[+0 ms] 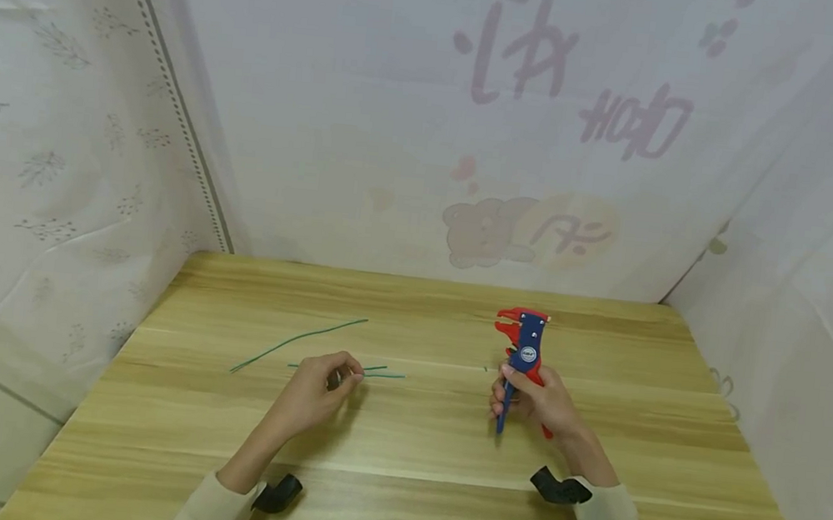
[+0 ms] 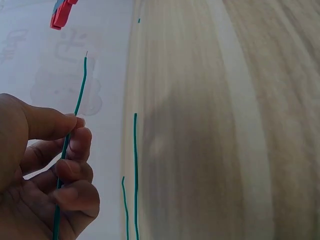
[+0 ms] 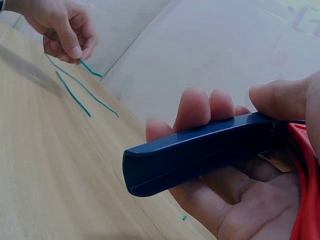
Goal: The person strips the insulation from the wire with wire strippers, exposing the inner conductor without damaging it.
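My left hand [image 1: 322,385] pinches a green wire [image 2: 81,90] between thumb and fingertips, above the table. A short bare metal tip shows at the wire's far end in the left wrist view. To the right, my right hand [image 1: 542,402] grips a wire stripper [image 1: 529,342] with blue and red handles, its red jaws upward and apart. Nothing shows between those jaws. In the right wrist view, fingers wrap the tool's blue handle [image 3: 200,150]. A second green wire [image 2: 135,170] lies on the table below my left hand, with a longer green wire [image 1: 299,336] beyond it.
A tiny green scrap [image 1: 484,369] lies on the wood-grain table [image 1: 414,444], just left of the stripper. Printed cloth [image 1: 338,135] hangs along the table's back edge and at both sides. Each wrist carries a black mount [image 1: 278,494].
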`<state>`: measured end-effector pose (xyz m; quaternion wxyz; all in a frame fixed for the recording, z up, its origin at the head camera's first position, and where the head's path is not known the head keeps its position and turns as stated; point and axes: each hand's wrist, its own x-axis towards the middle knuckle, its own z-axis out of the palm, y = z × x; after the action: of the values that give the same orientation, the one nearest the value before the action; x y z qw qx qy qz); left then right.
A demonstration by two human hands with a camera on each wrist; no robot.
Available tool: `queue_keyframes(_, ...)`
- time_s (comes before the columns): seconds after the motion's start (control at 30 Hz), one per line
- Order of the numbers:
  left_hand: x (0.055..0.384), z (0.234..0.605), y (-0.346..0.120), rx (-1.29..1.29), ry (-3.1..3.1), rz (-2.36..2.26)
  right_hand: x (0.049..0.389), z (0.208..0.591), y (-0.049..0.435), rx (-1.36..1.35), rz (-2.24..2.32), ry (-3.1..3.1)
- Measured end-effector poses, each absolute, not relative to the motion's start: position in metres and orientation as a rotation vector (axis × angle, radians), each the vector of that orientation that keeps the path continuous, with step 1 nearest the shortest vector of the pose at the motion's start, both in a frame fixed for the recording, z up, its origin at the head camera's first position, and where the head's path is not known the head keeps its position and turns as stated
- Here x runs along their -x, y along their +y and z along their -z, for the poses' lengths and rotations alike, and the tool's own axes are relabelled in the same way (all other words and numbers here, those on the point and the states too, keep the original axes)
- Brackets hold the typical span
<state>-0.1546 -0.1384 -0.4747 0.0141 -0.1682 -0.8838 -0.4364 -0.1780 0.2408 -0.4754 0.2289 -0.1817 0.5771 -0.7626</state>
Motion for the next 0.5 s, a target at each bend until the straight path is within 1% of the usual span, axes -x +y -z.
queue_keyframes(0.5, 0.148, 0.484, -0.146, 0.472, -2.786, 1.276, 0.184, 0.486, 0.253, 0.496, 2.094, 1.557)
